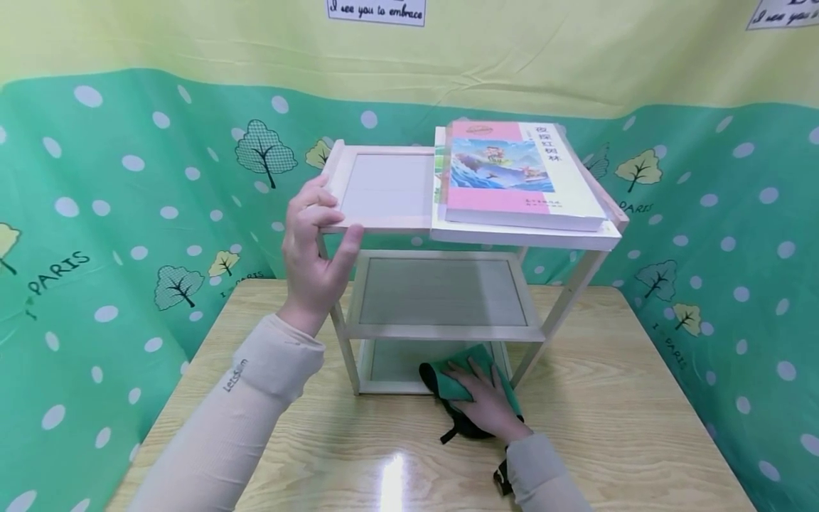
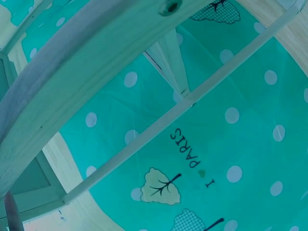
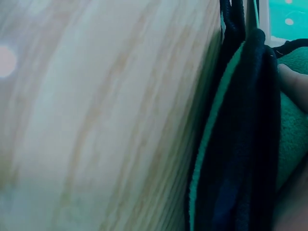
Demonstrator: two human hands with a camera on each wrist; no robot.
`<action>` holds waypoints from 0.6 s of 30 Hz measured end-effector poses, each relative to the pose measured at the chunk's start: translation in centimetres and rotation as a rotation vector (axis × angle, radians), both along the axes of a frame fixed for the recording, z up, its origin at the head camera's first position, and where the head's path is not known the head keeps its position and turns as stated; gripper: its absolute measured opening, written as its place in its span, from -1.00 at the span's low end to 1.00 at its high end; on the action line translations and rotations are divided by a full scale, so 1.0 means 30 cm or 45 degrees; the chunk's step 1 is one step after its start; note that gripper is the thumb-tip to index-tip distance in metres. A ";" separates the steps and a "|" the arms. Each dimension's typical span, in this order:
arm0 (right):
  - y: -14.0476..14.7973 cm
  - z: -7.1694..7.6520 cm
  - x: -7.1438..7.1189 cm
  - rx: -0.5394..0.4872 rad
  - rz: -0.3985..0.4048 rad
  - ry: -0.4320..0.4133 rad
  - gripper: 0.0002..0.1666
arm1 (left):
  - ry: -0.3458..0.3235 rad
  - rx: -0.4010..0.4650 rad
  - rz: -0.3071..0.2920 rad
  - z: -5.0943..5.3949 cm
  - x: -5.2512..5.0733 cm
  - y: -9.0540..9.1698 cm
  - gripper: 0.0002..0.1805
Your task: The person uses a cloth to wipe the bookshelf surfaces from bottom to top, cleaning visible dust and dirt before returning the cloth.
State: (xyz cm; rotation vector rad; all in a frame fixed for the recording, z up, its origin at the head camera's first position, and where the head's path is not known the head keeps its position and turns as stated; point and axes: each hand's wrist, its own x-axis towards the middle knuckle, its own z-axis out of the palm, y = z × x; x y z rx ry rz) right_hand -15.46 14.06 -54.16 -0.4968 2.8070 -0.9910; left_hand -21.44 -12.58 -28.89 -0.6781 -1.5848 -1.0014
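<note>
I have the left hand gripping the pale wooden three-tier rack at ten o'clock; the right hand, fingers spread, presses the green-and-black fabric cloth at its bottom shelf, five o'clock. Wiping seems under way; which shelves remain, I cannot tell

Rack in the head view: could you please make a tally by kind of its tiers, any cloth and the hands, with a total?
Tiers: 3 (top tier, middle tier, bottom tier)
Cloth: 1 (green-and-black cloth)
Hands: 2 (left hand, right hand)
Total: 6
</note>
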 end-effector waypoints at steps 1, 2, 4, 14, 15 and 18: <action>0.000 -0.002 0.003 0.001 -0.005 0.012 -0.37 | 0.002 0.004 -0.006 -0.001 0.000 0.001 -0.60; 0.000 -0.005 0.005 0.004 -0.007 0.027 -0.37 | 0.005 0.008 -0.013 0.000 -0.001 0.002 -0.60; -0.002 -0.010 0.009 0.014 -0.008 0.064 -0.38 | 0.011 0.016 -0.022 0.001 -0.001 0.003 -0.60; 0.002 -0.015 0.030 -0.179 -0.031 0.190 -0.36 | 0.026 0.026 -0.043 0.001 -0.010 0.004 -0.60; 0.003 -0.013 0.033 -0.207 -0.029 0.199 -0.36 | 0.026 0.026 -0.044 0.001 -0.010 0.004 -0.60; 0.008 -0.003 0.044 -0.283 -0.017 0.247 -0.37 | 0.021 0.021 -0.043 -0.001 -0.009 0.003 -0.60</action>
